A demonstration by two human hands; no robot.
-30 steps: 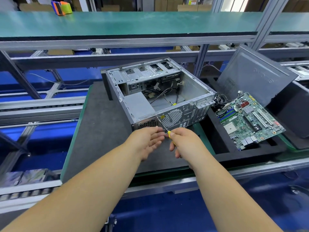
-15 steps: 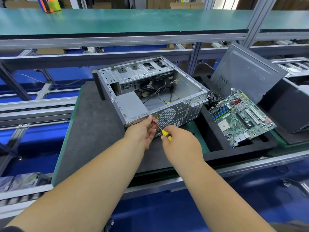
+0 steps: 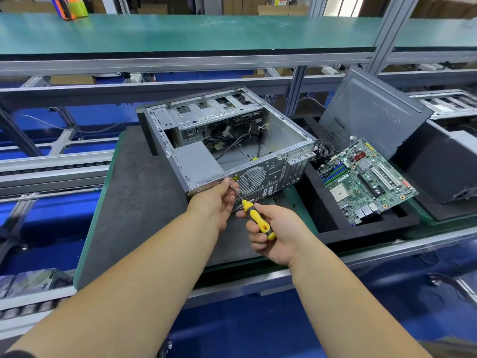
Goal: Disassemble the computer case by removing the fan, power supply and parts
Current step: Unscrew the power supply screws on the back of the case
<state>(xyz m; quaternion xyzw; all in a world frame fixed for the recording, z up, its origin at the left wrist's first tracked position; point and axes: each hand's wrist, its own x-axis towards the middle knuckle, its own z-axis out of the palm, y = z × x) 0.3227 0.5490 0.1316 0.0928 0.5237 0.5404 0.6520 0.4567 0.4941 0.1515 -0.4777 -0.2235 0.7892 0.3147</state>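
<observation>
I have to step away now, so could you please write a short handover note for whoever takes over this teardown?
Right hand grips the screwdriver by its yellow handle; the tip is at the case's rear panel.
Left hand rests at the case's rear edge, fingers around the shaft near the tip.
Case lies open on the mat, cables loose inside, power supply still in its corner.
Done: side panel off, motherboard out in the foam tray.
Left: rear screws, power supply, cables. Fan cannot be made out.
</observation>
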